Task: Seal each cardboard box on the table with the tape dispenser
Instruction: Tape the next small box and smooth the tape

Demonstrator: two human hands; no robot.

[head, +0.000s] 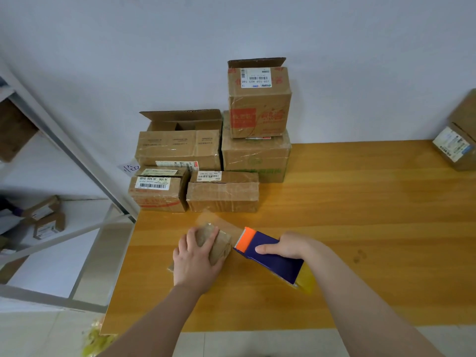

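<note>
Small cardboard box sits near the front left of the wooden table, with the tape dispenser right up against it.

Left hand is clamped over the top of it, fingers curled round the far edge. Right hand is wrapped round the purple dispenser, with its orange end at the box's right side and a clear strip of tape showing past the far end. Behind that, two closed labelled boxes sit side by side. Further back by the wall there's an open-flapped box (can't really tell what's in it), next to a green-printed box. A red-printed box is stacked on top of that one with a flap up. Another carton sits at the far right edge.
</note>
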